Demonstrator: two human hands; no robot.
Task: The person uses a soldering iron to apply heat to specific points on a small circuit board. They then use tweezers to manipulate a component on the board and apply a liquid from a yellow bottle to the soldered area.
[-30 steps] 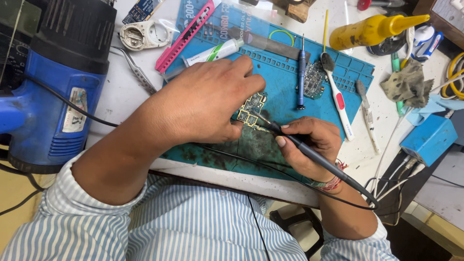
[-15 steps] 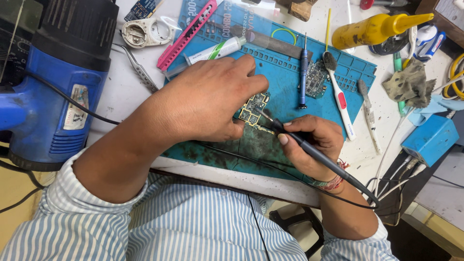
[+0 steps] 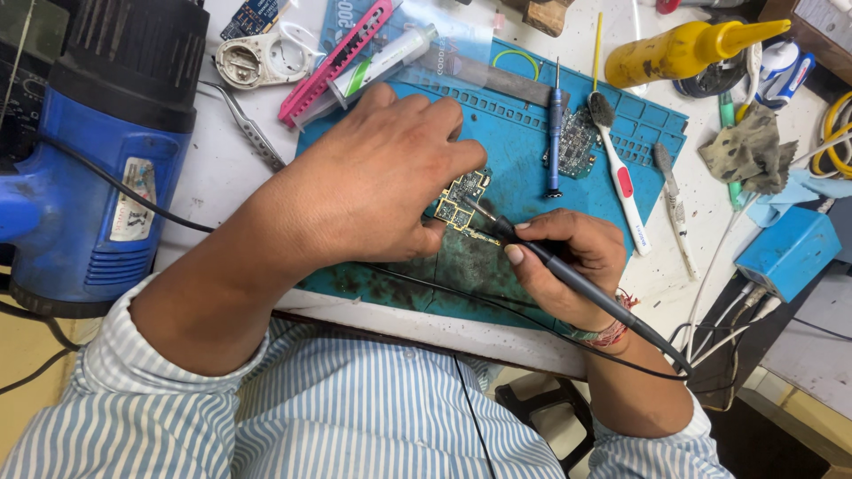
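My left hand (image 3: 373, 177) lies palm down on a small green circuit board (image 3: 463, 200) and pins it to the blue work mat (image 3: 524, 151), covering most of the board. My right hand (image 3: 568, 262) grips a black soldering iron (image 3: 586, 288) like a pen, its metal tip touching the board near its lower right corner. The iron's black cord runs off towards the lower right.
A blue and black hot-air gun (image 3: 98, 151) stands at the left. On and around the mat lie tweezers (image 3: 253, 129), a pink cutter (image 3: 333, 62), a syringe (image 3: 382, 62), a blue screwdriver (image 3: 555, 124), a toothbrush (image 3: 617, 173), a second board (image 3: 577, 142), a yellow squeeze bottle (image 3: 674, 49), a rag (image 3: 750, 151) and a blue box (image 3: 785, 253).
Almost nothing has moved. Both hands stay on the board; the iron tip has shifted very slightly on it.
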